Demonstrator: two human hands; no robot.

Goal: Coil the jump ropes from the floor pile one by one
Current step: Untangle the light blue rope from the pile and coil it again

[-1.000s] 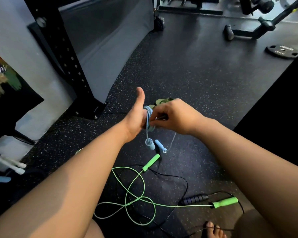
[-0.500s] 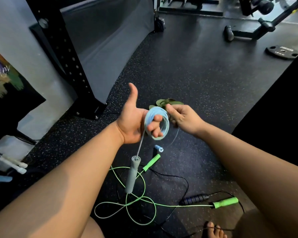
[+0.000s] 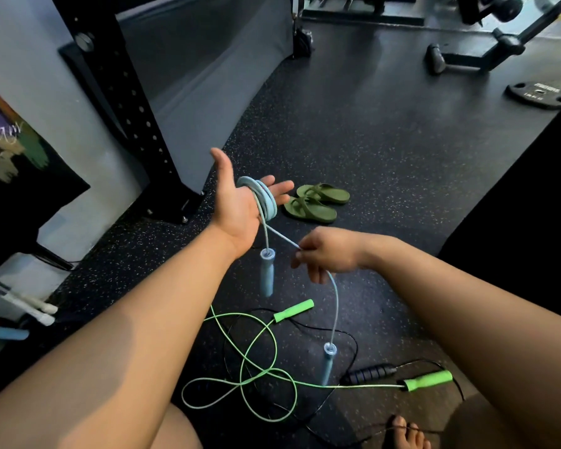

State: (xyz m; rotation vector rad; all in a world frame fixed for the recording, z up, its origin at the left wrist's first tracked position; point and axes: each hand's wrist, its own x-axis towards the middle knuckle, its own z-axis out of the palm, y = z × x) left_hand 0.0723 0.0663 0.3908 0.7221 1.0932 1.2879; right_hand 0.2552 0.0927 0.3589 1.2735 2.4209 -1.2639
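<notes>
Upturned left hand (image 3: 237, 205), fingers straight and spread, ringed by round loops of the smooth pale-blue jump rope (image 3: 266, 199) — its two cylindrical handles dangling — while the right hand (image 3: 327, 254) pinches the free strand just below, above the thin green rope (image 3: 293, 314) and black rope (image 3: 370, 372) tangled on the speckled rubber floor (image 3: 370, 157).

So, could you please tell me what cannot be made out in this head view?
Head view only:
- Right hand: its back faces the camera, hiding most of its pinch on the blue rope.
- Black rope: one handle shows; the cord is tangled with the green rope, the other end unseen.
- Weight plate: lettering too small to read.
- Blue object: cut off by the left edge.
</notes>
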